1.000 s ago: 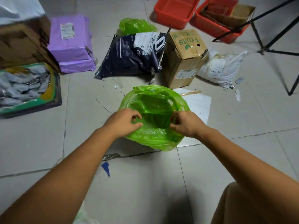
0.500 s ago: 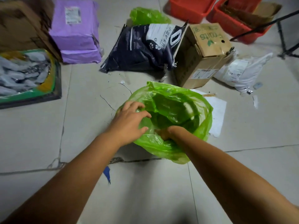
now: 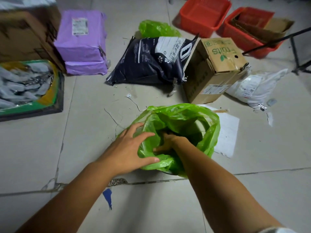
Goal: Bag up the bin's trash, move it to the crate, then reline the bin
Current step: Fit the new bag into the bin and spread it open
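Observation:
A green plastic bag [image 3: 181, 118] lines a small bin on the floor; only a pale strip of the bin's rim [image 3: 201, 126] shows through the plastic. My left hand [image 3: 129, 148] lies on the bag's near-left edge, fingers spread over the plastic. My right hand [image 3: 165, 143] reaches down inside the bag, pressing the liner; its fingers are partly hidden. A second green bag [image 3: 156, 29], filled and bunched, lies on the floor at the back. Two red crates stand behind: an empty crate [image 3: 204, 15] and a crate with cardboard [image 3: 249, 29].
A dark pet-food sack [image 3: 151, 61] and a cardboard fruit box [image 3: 213, 68] lie just behind the bin. A purple parcel [image 3: 82, 42], brown boxes and a tray of grey packets [image 3: 25, 84] are at the left. White paper [image 3: 227, 132], a white mailer [image 3: 255, 86] and black stand legs [image 3: 296, 52] are to the right.
My right hand has gone from the bag's rim down into the bag. My left hand has shifted from pinching the rim to lying flat over it. The view has swung slightly left.

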